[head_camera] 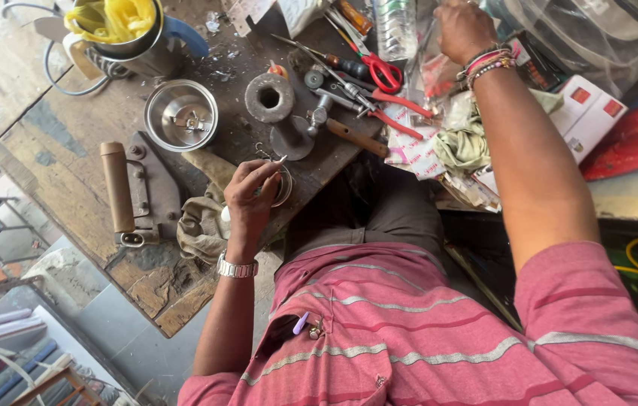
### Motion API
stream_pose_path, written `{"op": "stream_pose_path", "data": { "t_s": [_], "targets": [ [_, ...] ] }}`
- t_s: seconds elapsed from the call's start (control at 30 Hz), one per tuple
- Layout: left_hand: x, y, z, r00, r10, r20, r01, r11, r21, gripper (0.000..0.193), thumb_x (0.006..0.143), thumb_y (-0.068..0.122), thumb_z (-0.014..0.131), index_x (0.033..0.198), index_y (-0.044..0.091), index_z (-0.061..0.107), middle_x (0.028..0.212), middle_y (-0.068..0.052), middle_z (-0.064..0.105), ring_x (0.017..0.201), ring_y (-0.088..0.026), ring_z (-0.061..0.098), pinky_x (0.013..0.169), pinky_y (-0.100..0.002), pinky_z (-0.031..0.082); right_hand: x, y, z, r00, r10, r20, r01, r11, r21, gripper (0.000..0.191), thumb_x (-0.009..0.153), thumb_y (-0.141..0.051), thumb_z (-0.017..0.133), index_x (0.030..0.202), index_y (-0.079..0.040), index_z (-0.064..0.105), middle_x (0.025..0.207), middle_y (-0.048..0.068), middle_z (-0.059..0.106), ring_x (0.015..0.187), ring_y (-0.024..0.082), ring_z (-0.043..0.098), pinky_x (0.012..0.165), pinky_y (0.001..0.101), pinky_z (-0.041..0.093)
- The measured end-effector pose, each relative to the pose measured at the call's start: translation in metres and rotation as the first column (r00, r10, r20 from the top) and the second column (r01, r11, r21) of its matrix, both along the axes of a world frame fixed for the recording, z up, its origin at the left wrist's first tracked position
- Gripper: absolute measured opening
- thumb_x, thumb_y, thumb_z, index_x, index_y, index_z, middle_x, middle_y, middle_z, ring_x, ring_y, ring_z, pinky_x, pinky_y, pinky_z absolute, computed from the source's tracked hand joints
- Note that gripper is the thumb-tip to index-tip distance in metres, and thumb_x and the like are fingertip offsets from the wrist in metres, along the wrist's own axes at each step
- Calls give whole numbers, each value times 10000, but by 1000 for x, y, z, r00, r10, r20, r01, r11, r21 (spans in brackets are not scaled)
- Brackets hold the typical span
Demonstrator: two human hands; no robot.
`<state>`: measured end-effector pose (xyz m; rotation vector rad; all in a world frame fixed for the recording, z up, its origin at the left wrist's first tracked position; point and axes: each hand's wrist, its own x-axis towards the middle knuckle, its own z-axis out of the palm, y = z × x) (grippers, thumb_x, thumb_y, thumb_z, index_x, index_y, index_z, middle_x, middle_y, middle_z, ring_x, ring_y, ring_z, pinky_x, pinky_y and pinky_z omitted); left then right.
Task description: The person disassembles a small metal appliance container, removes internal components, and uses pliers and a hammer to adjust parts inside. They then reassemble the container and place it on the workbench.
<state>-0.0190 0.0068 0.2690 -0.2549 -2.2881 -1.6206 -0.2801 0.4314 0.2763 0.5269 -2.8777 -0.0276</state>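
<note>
Landmark: the steel jar cup, standing open on the worn wooden bench.
Left hand: below and right of the steel jar cup, at the bench edge; thumb and fingers pinched on a thin metal piece whose tip pokes up, resting against a small round metal part.
Small round metal part: mostly hidden by the left hand; it looks rigid, light and smooth, so likely slippery; best held by its rim.
Right hand: far right of the steel jar cup, reaching into the clutter; fingers curled down, whether they grip anything I cannot tell.
Thick ring: just right of the steel jar cup.
Red-handled scissors: further right, among screwdrivers.
Hinged metal tool with brown handle: below the steel jar cup.
</note>
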Motion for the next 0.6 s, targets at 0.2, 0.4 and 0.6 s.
{"op": "stream_pose_path", "data": {
  "t_s": [0.2,0.4,0.6],
  "targets": [
    [-12,21,-7,1000,29,-2,-29,999,-40,233,919,-3,760,1142,64,756,1086,-83,712,976,-173,702,817,-274,564,-33,-27,-13,987,-161,-12,151,947,-285,236,980,-254,702,1156,-103,739,1073,213,735,986,428,705,871,536,555],
    [-31,44,-23,999,43,7,-42,997,-59,233,912,10,761,1136,73,757,1075,-85,718,958,-183,712,808,-280,564,-65,-48,-29,946,-297,128,323,868,-377,832,882,-534,817,1476,-108,420,1040,277,710,939,486,676,836,568,530],
    [-47,58,-33,999,45,-10,-46,997,-57,254,900,7,765,1143,82,758,1065,-81,720,950,-184,711,810,-284,559,-90,-59,-45,938,-345,43,318,801,-507,1083,665,-488,873,1508,-112,306,1324,251,625,1135,482,630,970,658,425]
  ]
}}
